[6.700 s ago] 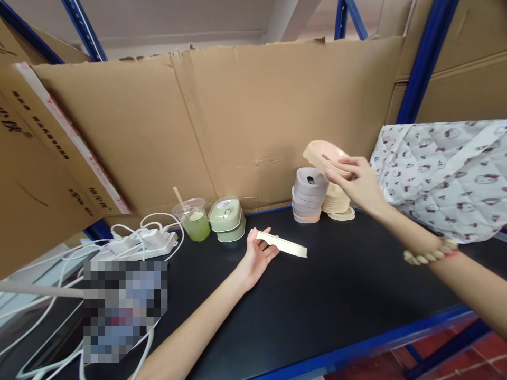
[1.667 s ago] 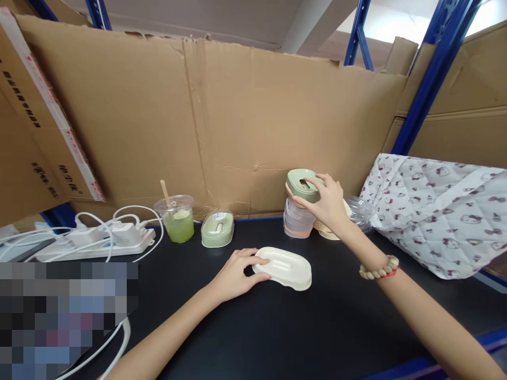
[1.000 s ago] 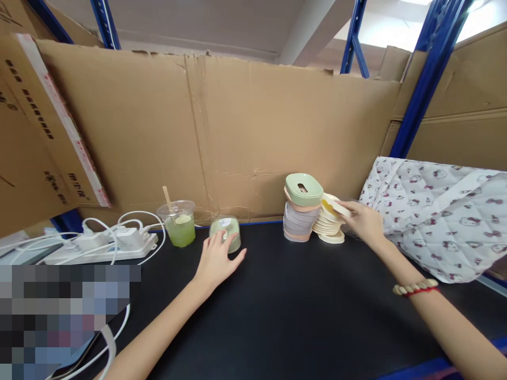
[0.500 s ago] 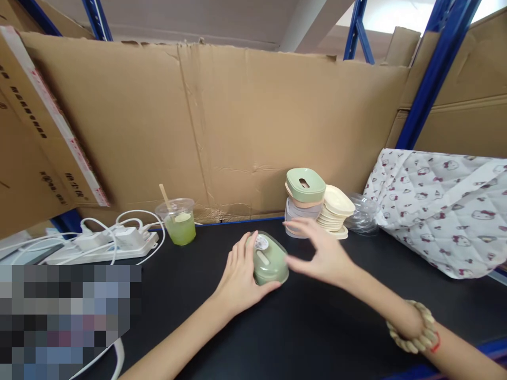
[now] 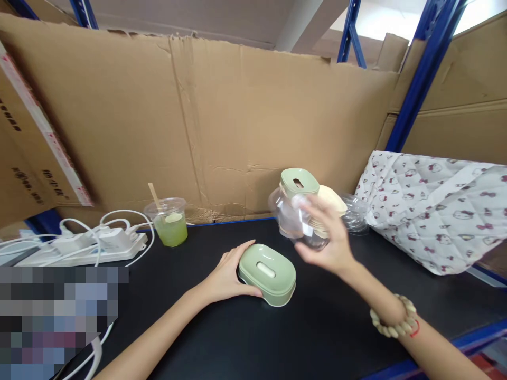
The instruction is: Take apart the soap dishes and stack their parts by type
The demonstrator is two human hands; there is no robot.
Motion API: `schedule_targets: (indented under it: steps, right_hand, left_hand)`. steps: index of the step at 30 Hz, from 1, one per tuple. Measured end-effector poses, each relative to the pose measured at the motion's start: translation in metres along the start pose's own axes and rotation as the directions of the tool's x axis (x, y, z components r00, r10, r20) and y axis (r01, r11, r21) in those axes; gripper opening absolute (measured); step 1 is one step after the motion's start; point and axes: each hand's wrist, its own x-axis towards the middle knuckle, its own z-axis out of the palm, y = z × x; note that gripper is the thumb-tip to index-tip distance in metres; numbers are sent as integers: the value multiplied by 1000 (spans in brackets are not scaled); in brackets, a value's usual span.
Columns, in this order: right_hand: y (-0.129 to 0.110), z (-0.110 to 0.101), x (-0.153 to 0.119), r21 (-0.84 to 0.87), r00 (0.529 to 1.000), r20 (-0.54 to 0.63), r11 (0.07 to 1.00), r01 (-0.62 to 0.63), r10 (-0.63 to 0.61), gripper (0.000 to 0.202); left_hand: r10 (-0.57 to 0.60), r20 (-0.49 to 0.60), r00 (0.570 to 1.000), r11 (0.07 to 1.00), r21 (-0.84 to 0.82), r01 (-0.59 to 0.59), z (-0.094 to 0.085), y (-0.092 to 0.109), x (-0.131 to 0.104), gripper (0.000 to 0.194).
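Note:
A green oval box (image 5: 273,264) with a slot in its top rests on the black table. My left hand (image 5: 233,274) grips its left end, thumb along the front side and fingers behind. Raised to the right of the box, my right hand (image 5: 327,237) holds a clear plastic cover (image 5: 287,214), blurred by motion. Behind that cover stands a stack topped by a green lid (image 5: 300,181) with a slot. Cream lids (image 5: 332,199) are piled just right of the stack, partly hidden by my right hand.
Clear plastic covers (image 5: 356,211) lie beside a quilted white bag (image 5: 435,206) on the right. A cup of green drink (image 5: 170,229) with a straw and a white power strip (image 5: 83,250) with cables are at the left. Cardboard (image 5: 237,121) walls the back.
The clear cover has come off the green box and is now up in my right hand. My left hand still holds the box, now uncovered. The view has shifted slightly.

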Motion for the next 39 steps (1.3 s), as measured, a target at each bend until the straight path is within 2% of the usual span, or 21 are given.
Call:
schedule_targets:
  steps: [1, 3, 6, 8, 10, 13, 16, 18, 19, 21, 22, 23, 24, 26, 27, 28, 30, 32, 34, 36, 39]
  right_hand:
    - [10, -12, 8, -141, 989, -146, 990, -25, 4, 60]
    - [41, -34, 21, -302, 945, -317, 936, -180, 79, 57]
    - [101, -61, 24, -342, 892, -385, 862, -375, 235, 55]
    - [136, -71, 18, -327, 877, -313, 826, -459, 364, 52]
    - [160, -76, 10, -338, 881, -145, 814, -472, 451, 51]
    - [174, -80, 6, -317, 859, -10, 813, -488, 512, 49]
    - [158, -78, 14, -283, 874, -135, 827, -485, 466, 49]
    - [131, -70, 19, -272, 901, -258, 869, -413, 348, 46]
    - [112, -64, 20, -254, 924, -251, 901, -351, 289, 42]
    - [70, -47, 17, -172, 975, -95, 961, -214, 200, 35]
    - [49, -37, 14, -103, 984, 78, 983, -152, 160, 33]
    - [29, -27, 9, -33, 951, 288, 994, -105, 110, 37]
    - [11, -16, 3, 8, 881, 467, 995, -96, 81, 51]
    - [-13, 4, -8, 8, 710, 697, 988, -152, 104, 79]
    - [-20, 13, -13, -1, 640, 758, 981, -192, 126, 85]
    - [-24, 20, -17, -9, 592, 793, 973, -230, 147, 85]
    - [-26, 30, -21, -4, 557, 813, 957, -290, 172, 74]
    - [-24, 33, -21, 13, 566, 804, 946, -325, 183, 64]
    - [-24, 31, -19, 7, 600, 776, 948, -319, 196, 61]
    - [-27, 24, -13, -3, 675, 714, 966, -260, 184, 60]
    - [-37, 8, 7, 12, 841, 528, 989, -148, 120, 50]
  left_hand:
    - [14, 8, 1000, 999, 29, -15, 1, 2, -1, 97]
    - [24, 18, 1000, 997, 72, -25, 2, 4, -2, 95]
    - [-21, 33, 999, 996, 89, 18, 2, 4, -1, 96]
    - [-50, 36, 998, 997, 67, 47, 2, 3, -1, 99]
    - [-41, 28, 999, 999, 37, 40, 2, 2, 0, 101]
    - [-7, 12, 1000, 1000, 2, 7, 0, 2, 0, 95]
    - [-46, -13, 999, 998, -44, 45, -2, 5, 0, 82]
    - [-68, -40, 997, 992, -112, 63, -3, 6, 0, 79]
    - [-65, -50, 997, 986, -159, 56, -3, 6, 0, 79]
    - [-39, -59, 998, 966, -259, 22, -2, 6, 0, 81]
    - [-20, -64, 998, 953, -303, -1, -2, 6, 0, 82]
    - [1, -71, 997, 941, -337, -25, -1, 5, 0, 82]
    - [18, -81, 997, 933, -358, -46, -1, 5, 0, 82]
    - [37, -103, 994, 929, -364, -72, -1, 5, -1, 83]
    - [40, -109, 993, 932, -355, -76, -1, 5, -1, 84]
    - [38, -109, 993, 936, -345, -74, -2, 6, -2, 86]
    - [34, -104, 994, 936, -347, -68, -2, 6, -2, 88]
    - [40, -97, 994, 913, -400, -76, 0, 6, -1, 88]
    - [58, -97, 994, 863, -495, -98, 2, 6, 1, 88]
    - [77, -121, 990, 799, -587, -134, 5, 5, 3, 87]
    - [67, -146, 987, 767, -626, -144, 8, 6, 4, 88]
